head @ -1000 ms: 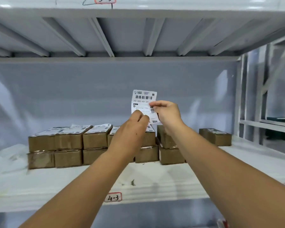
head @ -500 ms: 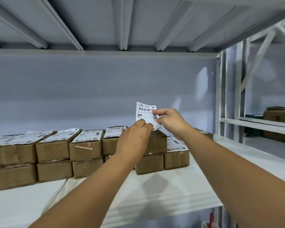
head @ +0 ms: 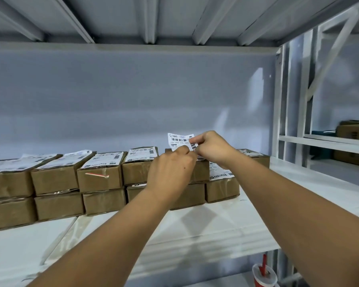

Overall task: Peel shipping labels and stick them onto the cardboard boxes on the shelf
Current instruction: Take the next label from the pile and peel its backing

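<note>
The shipping label [head: 179,139] is white, printed with barcodes, and stands roughly upright in the air just above the right part of the box row. Both hands grasp it. The left hand [head: 170,170] pinches its lower edge with curled fingers. The right hand [head: 212,149] pinches its right edge between thumb and forefinger. Whether the label's lower edge touches the top box [head: 201,172] directly beneath it cannot be told, as the hands cover that area.

The cardboard boxes [head: 100,179] stand side by side in a row, stacked two high, on the white shelf [head: 216,228]. The upper boxes to the left of the hands each carry a label on the top face. A single labelled box [head: 222,187] sits at the right end of the row, at the lower level.

A red and white cup [head: 263,276] is below the shelf at lower right. More boxes [head: 354,131] rest on the adjacent rack at right.
</note>
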